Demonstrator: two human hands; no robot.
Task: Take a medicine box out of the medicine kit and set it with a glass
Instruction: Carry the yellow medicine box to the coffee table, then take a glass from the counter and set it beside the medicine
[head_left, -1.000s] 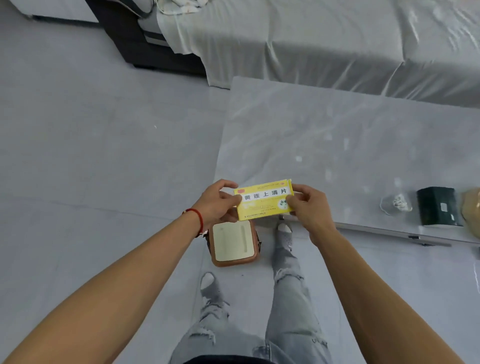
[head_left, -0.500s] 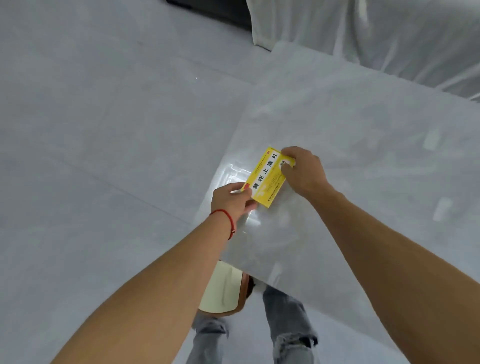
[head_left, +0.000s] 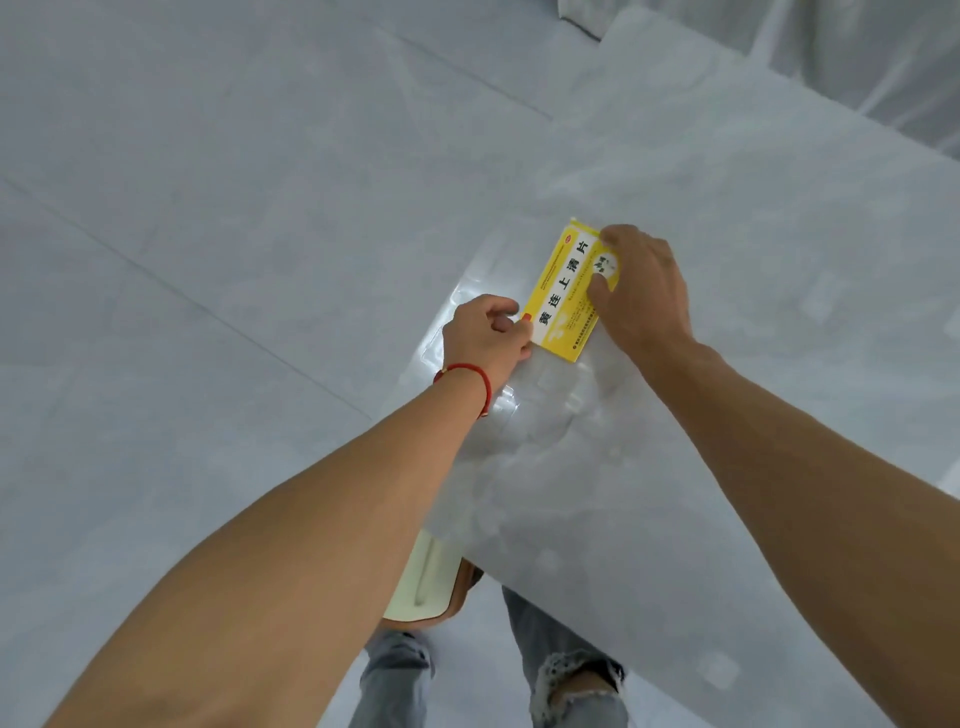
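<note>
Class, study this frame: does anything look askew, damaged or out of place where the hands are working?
Only one thing: the yellow medicine box lies diagonally across the table, gripped by the left hand and right hand. No damage shows.

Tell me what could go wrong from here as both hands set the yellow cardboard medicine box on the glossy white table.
1. The yellow cardboard medicine box, gripped at its ends by the left hand and right hand, sits near the left edge of the glossy white table; a nudge might tip it off.
2. No glass is in view, so the box may be set down away from it.
3. The surface looks slick, so the box may slide on release.
</note>
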